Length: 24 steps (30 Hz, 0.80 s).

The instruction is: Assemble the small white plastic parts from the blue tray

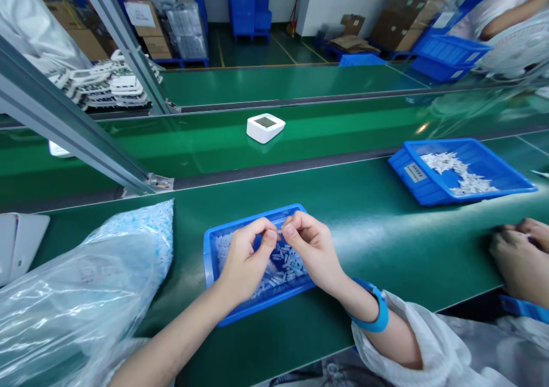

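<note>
The left hand [246, 258] and the right hand [315, 252] meet over the tray [209, 255]. On each hand, the thumb and first finger are pinched almost shut, and a tiny bit [278, 234] sits between their tips. It is too small to tell its shape, or whether it is finished.

Lots of loose strips [291, 264] lie inside the tray, under the hands, so it looks like plenty is left. A big clear bag [124, 267] with blue and white bits in it lies left of the tray.

Far to the right of the tray, and farther back, a bin [429, 190] holds a heap of white pieces [446, 163]. I cannot tell if those are done. Another person's hand [521, 261] is well to the tray's right.
</note>
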Motion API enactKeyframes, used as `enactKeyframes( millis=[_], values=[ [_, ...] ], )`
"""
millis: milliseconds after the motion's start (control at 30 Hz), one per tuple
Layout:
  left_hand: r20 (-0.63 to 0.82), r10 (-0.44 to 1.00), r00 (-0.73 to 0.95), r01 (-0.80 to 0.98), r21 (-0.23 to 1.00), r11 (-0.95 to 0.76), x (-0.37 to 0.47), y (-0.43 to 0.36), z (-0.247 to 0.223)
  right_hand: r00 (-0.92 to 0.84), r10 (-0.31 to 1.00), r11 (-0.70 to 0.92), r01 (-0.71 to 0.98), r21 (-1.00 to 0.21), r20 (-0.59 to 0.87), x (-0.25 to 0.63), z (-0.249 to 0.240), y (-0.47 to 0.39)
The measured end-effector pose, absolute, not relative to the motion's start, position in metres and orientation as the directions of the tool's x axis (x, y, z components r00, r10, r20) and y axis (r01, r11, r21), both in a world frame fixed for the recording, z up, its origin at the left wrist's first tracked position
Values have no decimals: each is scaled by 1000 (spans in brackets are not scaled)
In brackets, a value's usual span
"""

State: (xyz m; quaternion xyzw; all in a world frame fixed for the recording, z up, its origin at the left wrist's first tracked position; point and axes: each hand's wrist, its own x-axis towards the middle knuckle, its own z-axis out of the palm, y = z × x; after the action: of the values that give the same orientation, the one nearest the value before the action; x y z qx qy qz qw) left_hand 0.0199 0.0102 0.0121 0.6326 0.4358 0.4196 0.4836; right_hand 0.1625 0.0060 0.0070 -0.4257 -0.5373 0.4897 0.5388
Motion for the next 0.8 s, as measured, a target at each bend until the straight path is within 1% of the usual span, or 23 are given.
enactKeyframes(
  millis=[100, 167, 233, 333, 433, 500, 633, 700, 800],
  values=[
    [71, 968, 241, 52, 995, -85, 19, 12, 11, -49, 961, 274, 17, -961, 273, 162, 5, 3],
    [48, 966, 252, 58, 996, -65, 18, 12, 10, -64, 936, 350, 75, -934, 346, 162, 5, 1],
    [62, 961, 270, 89, 992, -89, 17, 12, 10, -68, 907, 421, 115, -900, 415, 164, 5, 1],
    [131, 947, 293, 111, 979, -169, 16, 10, 12, -113, 856, 516, 133, -846, 505, 166, 5, 1],
    [203, 927, 315, 137, 957, -257, 16, 8, 14, -162, 820, 569, 144, -809, 548, 168, 5, 0],
    [275, 904, 326, 175, 923, -344, 16, 7, 15, -141, 818, 574, 150, -805, 557, 168, 3, -2],
    [442, 840, 314, 254, 814, -523, 20, 4, 14, -87, 800, 599, 184, -779, 594, 165, 1, -5],
    [488, 820, 299, 288, 773, -565, 22, 3, 13, -88, 785, 617, 204, -760, 614, 163, 0, -7],
    [507, 812, 291, 320, 748, -582, 24, 2, 13, -112, 782, 622, 198, -758, 613, 162, -1, -8]
  ],
)
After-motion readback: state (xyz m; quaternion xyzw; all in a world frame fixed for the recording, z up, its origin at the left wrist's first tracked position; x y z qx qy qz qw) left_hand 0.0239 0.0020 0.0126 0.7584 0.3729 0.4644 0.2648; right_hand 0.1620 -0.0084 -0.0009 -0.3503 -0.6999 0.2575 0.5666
